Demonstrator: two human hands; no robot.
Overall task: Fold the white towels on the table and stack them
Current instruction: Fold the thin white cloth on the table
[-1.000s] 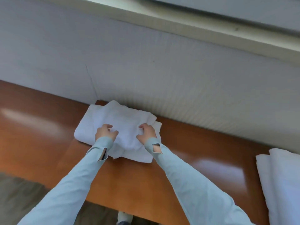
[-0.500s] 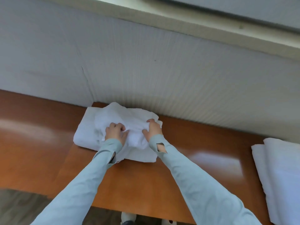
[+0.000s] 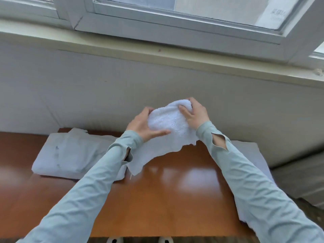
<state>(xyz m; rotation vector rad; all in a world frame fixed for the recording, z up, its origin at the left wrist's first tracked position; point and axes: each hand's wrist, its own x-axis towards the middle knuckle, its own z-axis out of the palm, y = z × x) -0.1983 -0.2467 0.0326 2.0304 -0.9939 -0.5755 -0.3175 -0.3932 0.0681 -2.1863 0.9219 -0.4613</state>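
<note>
Both hands hold a crumpled white towel [image 3: 168,123] in the air above the middle of the brown wooden table [image 3: 166,195]. My left hand [image 3: 142,125] grips its left side with the thumb underneath, and my right hand [image 3: 194,113] clasps its upper right end. A loose edge of the towel hangs down toward the table. Flat on the table's left side rests a pile of white towels [image 3: 70,153]. More white towels [image 3: 252,155] lie at the right edge, partly hidden behind my right sleeve.
A pale wall rises directly behind the table, with a window sill [image 3: 157,55] and a window frame above it. The table's front edge runs along the bottom of the view. Grey flooring [image 3: 301,183] lies beyond the table's right side.
Both hands have lifted one towel off the left pile and carried it up and to the right. The view has tilted upward, bringing the window into sight.
</note>
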